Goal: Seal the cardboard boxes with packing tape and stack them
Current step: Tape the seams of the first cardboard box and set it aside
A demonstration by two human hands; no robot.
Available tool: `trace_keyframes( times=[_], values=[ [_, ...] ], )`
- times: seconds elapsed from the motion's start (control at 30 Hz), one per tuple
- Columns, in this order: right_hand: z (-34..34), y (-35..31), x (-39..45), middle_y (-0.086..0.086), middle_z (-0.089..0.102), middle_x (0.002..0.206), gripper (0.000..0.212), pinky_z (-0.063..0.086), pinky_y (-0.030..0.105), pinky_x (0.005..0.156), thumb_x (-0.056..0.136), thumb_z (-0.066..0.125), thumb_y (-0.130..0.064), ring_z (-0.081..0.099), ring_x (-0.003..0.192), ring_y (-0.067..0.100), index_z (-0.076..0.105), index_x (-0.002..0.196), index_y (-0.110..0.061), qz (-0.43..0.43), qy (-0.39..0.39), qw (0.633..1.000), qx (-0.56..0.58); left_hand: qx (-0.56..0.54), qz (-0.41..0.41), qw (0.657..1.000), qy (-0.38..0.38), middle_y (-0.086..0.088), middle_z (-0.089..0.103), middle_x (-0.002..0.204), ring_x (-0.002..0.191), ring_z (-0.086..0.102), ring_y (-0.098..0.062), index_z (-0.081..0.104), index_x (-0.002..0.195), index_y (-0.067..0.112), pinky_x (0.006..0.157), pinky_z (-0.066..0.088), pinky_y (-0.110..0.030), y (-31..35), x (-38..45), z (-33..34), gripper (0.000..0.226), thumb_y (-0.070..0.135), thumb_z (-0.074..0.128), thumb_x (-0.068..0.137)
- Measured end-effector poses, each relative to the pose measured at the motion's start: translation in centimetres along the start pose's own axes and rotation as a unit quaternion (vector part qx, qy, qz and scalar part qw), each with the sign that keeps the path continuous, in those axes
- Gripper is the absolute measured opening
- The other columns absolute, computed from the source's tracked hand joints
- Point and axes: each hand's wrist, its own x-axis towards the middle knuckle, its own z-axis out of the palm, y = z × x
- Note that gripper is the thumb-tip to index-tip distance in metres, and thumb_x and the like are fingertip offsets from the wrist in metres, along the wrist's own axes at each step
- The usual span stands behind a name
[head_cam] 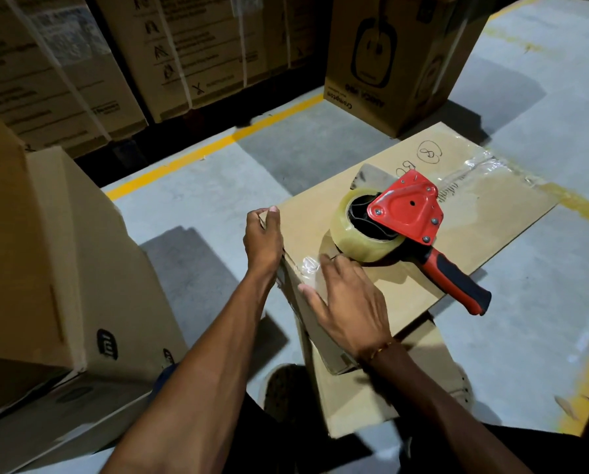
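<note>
A flat brown cardboard box [457,230] lies in front of me, with clear tape along its top seam and down its near end. On top of it rests a red tape dispenser [406,213] with a red and black handle and a roll of clear tape [361,230]. My left hand [262,237] grips the box's near left corner, fingers curled over the edge. With straight fingers, my right hand [347,306] presses the tape end flat on the box's near side. Under this box sits another cardboard box [388,391].
Tall cardboard boxes [46,268] stand close on my left. Strapped cartons [183,53] line the back wall, and a printed box [399,59] stands behind the work box. The grey concrete floor [217,186] has yellow lines [214,145].
</note>
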Motion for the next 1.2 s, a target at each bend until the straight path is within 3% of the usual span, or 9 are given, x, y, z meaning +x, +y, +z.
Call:
trace_keyframes(
  times=[0.1, 0.17, 0.23, 0.3, 0.5, 0.73, 0.93, 1.1, 1.2],
  values=[
    [-0.2, -0.4, -0.1, 0.005, 0.057, 0.108, 0.070, 0.050, 0.034, 0.067, 0.095, 0.030, -0.061, 0.057, 0.093, 0.025, 0.059, 0.134, -0.011, -0.017, -0.002, 0.996, -0.090, 0.027, -0.003, 1.000, 0.003, 0.000, 0.063, 0.096, 0.088, 0.060, -0.021, 0.054, 0.109, 0.020, 0.075, 0.046, -0.032, 0.1, -0.2, 0.0, 0.032, 0.050, 0.046, 0.102],
    [-0.7, 0.2, -0.5, 0.004, 0.055, 0.106, 0.068, 0.048, 0.036, 0.067, 0.094, 0.032, -0.061, 0.053, 0.090, 0.026, 0.059, 0.135, -0.014, -0.038, -0.005, 0.994, -0.105, 0.076, 0.009, 0.997, -0.006, -0.008, 0.065, 0.115, 0.108, 0.060, -0.027, 0.053, 0.124, 0.019, 0.092, 0.049, -0.040, -0.1, -0.1, -0.1, 0.044, 0.055, 0.041, 0.102],
    [-1.4, 1.0, -1.4, 0.002, 0.054, 0.106, 0.066, 0.045, 0.038, 0.068, 0.093, 0.036, -0.062, 0.050, 0.092, 0.026, 0.060, 0.134, -0.017, -0.061, -0.010, 0.992, -0.109, 0.213, 0.067, 0.975, 0.017, -0.011, 0.051, 0.146, 0.141, 0.037, -0.033, 0.045, 0.145, 0.017, 0.117, 0.029, -0.050, -0.1, 0.0, -0.5, 0.056, 0.053, 0.035, 0.103],
    [-2.1, 1.8, -3.0, 0.001, 0.054, 0.114, 0.063, 0.044, 0.038, 0.072, 0.093, 0.040, -0.061, 0.051, 0.100, 0.026, 0.061, 0.134, -0.019, -0.089, -0.016, 0.990, -0.107, 0.338, 0.136, 0.931, 0.031, -0.006, 0.023, 0.166, 0.155, 0.006, -0.029, 0.030, 0.157, 0.015, 0.125, 0.004, -0.049, 0.4, -0.4, -0.9, 0.060, 0.048, 0.029, 0.107],
    [-1.7, 4.6, -8.1, 0.004, 0.048, 0.153, 0.060, 0.044, 0.046, 0.109, 0.097, 0.052, -0.046, 0.041, 0.143, 0.026, 0.053, 0.146, -0.011, -0.112, 0.002, 0.992, -0.050, 0.496, 0.248, 0.822, -0.128, -0.001, -0.011, 0.169, 0.154, -0.020, -0.022, 0.010, 0.162, 0.020, 0.123, -0.013, -0.047, 0.8, -5.2, -2.5, 0.069, 0.058, 0.016, 0.105],
    [-1.7, 4.4, -10.1, 0.003, 0.031, 0.165, 0.064, 0.027, 0.048, 0.121, 0.105, 0.032, -0.052, 0.024, 0.154, 0.024, 0.040, 0.155, -0.014, -0.092, -0.036, 0.994, -0.056, 0.555, 0.358, 0.720, -0.212, 0.007, -0.005, 0.169, 0.154, -0.018, -0.017, 0.008, 0.162, 0.025, 0.123, -0.014, -0.043, -0.3, -11.8, -2.9, 0.073, 0.059, -0.002, 0.098],
    [-2.3, 6.0, -9.6, -0.010, 0.022, 0.167, 0.066, 0.010, 0.033, 0.126, 0.102, 0.027, -0.058, 0.005, 0.155, 0.005, 0.037, 0.157, -0.023, -0.089, -0.093, 0.991, 0.041, 0.562, 0.313, 0.726, -0.241, 0.004, -0.014, 0.168, 0.153, -0.018, -0.014, -0.002, 0.162, 0.022, 0.124, -0.011, -0.041, 0.4, -11.0, -3.0, 0.089, 0.068, -0.010, 0.086],
    [-3.6, 7.7, -8.4, -0.009, 0.048, 0.155, 0.057, 0.042, 0.039, 0.112, 0.098, 0.042, -0.060, 0.040, 0.145, 0.016, 0.059, 0.142, -0.027, -0.144, -0.071, 0.986, 0.034, 0.561, 0.281, 0.737, -0.252, 0.004, -0.020, 0.167, 0.152, -0.024, -0.016, -0.008, 0.161, 0.023, 0.124, -0.013, -0.044, 0.6, -12.0, -2.8, 0.074, 0.064, 0.005, 0.101],
    [-4.3, 8.9, -7.5, -0.010, 0.049, 0.154, 0.055, 0.045, 0.040, 0.111, 0.100, 0.041, -0.059, 0.043, 0.143, 0.017, 0.056, 0.144, -0.030, -0.186, -0.088, 0.978, 0.019, 0.543, 0.291, 0.739, -0.272, 0.004, -0.026, 0.165, 0.150, -0.029, -0.016, -0.011, 0.160, 0.027, 0.124, -0.011, -0.047, 0.2, -13.4, -3.8, 0.077, 0.069, 0.002, 0.097]
  ],
)
